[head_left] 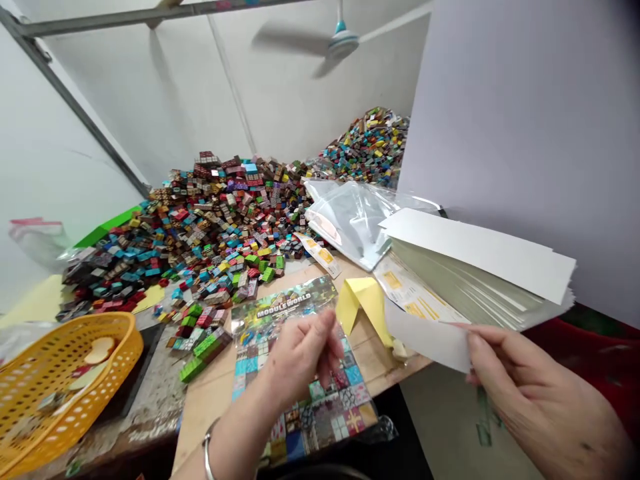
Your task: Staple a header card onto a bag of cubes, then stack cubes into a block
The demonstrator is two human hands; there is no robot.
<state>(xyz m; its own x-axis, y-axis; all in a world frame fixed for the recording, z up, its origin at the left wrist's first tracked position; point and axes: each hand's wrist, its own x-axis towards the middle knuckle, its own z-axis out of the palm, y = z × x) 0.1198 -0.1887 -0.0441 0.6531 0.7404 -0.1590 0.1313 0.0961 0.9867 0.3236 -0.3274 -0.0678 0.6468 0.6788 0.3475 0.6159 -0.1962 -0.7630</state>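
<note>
Lower right, the right hand (543, 393) pinches the right end of a white paper strip (427, 339); centre, the curled left hand's (305, 353) grip is unclear.

The paper strip (431, 341) looks smooth and matt, the MODULE WORLD pack (327, 408) glossy, the basket (107, 395) perforated plastic, the bangle (207, 448) shiny metal, the bench (161, 400) rough.

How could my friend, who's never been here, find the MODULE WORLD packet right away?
Start at the bigger, nearer heap of colourful little blocks. Come toward the person to the tan board, where the MODULE WORLD packet lies flat, with the left hand over it. Unlike the plain folded yellow paper beside it, it has patterned squares and white lettering near its far edge.
</note>
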